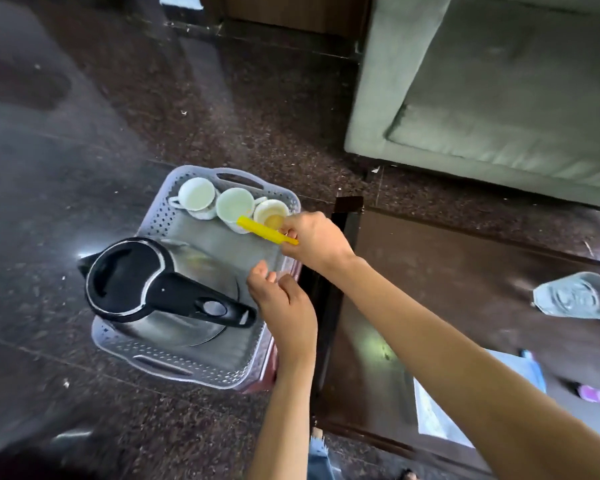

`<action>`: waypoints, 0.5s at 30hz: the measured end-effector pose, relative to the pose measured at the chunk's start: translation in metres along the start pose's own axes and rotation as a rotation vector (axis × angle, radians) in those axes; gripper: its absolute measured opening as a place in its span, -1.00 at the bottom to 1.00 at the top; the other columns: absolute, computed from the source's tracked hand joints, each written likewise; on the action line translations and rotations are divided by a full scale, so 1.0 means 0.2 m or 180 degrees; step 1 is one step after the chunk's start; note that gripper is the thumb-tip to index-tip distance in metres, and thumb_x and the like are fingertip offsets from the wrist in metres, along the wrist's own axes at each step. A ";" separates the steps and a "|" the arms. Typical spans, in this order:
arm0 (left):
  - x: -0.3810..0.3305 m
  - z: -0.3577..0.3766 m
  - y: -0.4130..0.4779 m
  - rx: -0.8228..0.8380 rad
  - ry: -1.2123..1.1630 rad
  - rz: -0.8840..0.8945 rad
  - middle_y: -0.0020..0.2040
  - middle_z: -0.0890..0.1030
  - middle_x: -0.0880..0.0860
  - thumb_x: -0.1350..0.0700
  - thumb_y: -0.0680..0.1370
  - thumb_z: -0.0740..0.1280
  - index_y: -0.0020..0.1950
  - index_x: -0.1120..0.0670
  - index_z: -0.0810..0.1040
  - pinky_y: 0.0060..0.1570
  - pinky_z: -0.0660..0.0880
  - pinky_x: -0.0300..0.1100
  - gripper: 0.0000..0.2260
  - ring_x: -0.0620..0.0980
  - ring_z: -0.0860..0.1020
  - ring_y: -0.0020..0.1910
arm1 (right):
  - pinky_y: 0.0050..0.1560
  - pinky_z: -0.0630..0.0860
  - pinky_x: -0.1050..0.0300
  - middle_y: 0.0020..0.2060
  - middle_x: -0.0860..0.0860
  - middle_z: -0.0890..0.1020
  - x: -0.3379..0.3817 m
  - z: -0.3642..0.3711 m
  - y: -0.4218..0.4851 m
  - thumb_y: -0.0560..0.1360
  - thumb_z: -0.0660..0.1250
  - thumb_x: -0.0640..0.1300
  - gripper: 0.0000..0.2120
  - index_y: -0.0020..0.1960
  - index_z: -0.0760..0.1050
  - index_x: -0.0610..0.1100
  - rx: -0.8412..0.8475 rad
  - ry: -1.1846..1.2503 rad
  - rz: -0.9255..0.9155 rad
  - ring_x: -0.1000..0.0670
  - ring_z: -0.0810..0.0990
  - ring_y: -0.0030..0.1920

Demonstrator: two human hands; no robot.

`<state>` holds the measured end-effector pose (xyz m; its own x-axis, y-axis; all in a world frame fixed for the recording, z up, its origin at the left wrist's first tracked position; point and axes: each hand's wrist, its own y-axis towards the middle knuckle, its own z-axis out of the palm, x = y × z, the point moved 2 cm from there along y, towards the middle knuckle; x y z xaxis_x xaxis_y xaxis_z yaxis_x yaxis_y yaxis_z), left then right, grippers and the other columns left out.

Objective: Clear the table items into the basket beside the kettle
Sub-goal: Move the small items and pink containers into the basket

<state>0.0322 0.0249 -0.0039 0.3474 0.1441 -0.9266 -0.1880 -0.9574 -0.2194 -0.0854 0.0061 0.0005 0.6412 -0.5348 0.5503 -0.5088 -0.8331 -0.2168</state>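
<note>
Basket (281, 199) target: right hand (312, 240) pinches yellow stick (265, 231) over cups (234, 206) for drop; left hand (284, 303) loose, empty.

No readable text, labels, brands or numbers on any item in view

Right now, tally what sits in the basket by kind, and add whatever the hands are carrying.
Cups: 3
Kettle: 1
Yellow stick, gripped in the right hand over the basket: 1
Left hand: 0
Total: 5
</note>
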 end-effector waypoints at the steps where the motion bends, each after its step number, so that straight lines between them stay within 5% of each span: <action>1: 0.01 -0.01 0.01 -0.0057 -0.0053 0.0015 0.28 0.39 0.31 0.36 0.57 0.10 0.30 0.37 0.27 0.13 0.33 -0.31 -0.70 0.15 0.46 0.21 | -0.02 0.52 0.03 0.01 -0.11 0.64 0.03 0.03 0.03 0.41 0.36 -0.10 -0.76 0.08 0.58 -0.07 0.0142 -0.0227 -0.0035 -0.18 0.60 0.04; 9: 0.04 -0.05 0.00 0.0163 -0.0211 -0.0021 0.27 0.42 0.14 0.11 0.55 0.06 0.28 0.07 0.31 0.21 0.46 0.11 -0.70 0.08 0.47 0.23 | 0.00 0.50 0.08 0.10 -0.11 0.60 0.18 0.21 0.12 0.52 0.26 -0.21 -0.76 0.18 0.50 -0.16 0.0386 -0.1653 -0.0331 -0.15 0.58 0.13; 13: 0.04 -0.04 0.01 0.0041 -0.0089 0.0038 0.26 0.42 0.15 0.28 0.60 0.06 0.29 0.23 0.33 0.16 0.35 -0.40 -0.73 -0.16 0.41 0.12 | 0.00 0.50 0.08 0.10 -0.12 0.61 0.19 0.23 0.11 0.53 0.18 -0.29 -0.74 0.16 0.52 -0.19 0.0219 -0.1908 -0.0404 -0.14 0.59 0.11; 15: 0.04 -0.04 0.02 0.0028 -0.0071 0.0069 0.26 0.42 0.16 0.28 0.60 0.06 0.29 0.26 0.33 0.14 0.34 -0.42 -0.73 -0.15 0.40 0.10 | 0.01 0.51 0.05 0.09 -0.14 0.61 0.18 0.22 0.11 0.53 0.19 -0.27 -0.76 0.16 0.53 -0.20 0.0246 -0.1767 -0.0390 -0.16 0.59 0.11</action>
<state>0.0410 0.0206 -0.0091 0.3225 0.1290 -0.9377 -0.2033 -0.9581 -0.2018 -0.0472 -0.0381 -0.0201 0.9091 -0.4101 0.0736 -0.3816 -0.8905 -0.2478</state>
